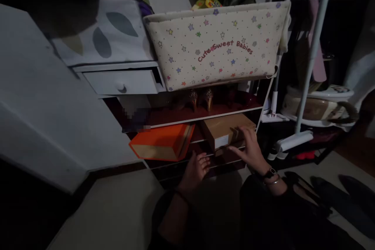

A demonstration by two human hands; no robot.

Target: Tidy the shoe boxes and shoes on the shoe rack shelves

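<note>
A brown cardboard box (231, 127) with a white label on its front lies on the shelf below the high-heeled shoes. At its right front, my right hand (249, 150) is open, thumb and fingers apart, with the fingertips at or close to the box; contact is hard to tell. My left hand (196, 170) is lower and to the left, fingers loosely curled and apart, holding nothing. Left of the cardboard box is an orange box (161, 140), its front edge jutting out from the shelf. A watch and a bracelet circle my right wrist.
Above stands a fabric basket (222, 47) printed with stars, beside a small white drawer (120, 82). Gold heels (209, 99) show on the dark red shelf (175, 115). To the right are a white-handled mop (295, 140) and several household things. Slippers (342, 203) lie on the floor.
</note>
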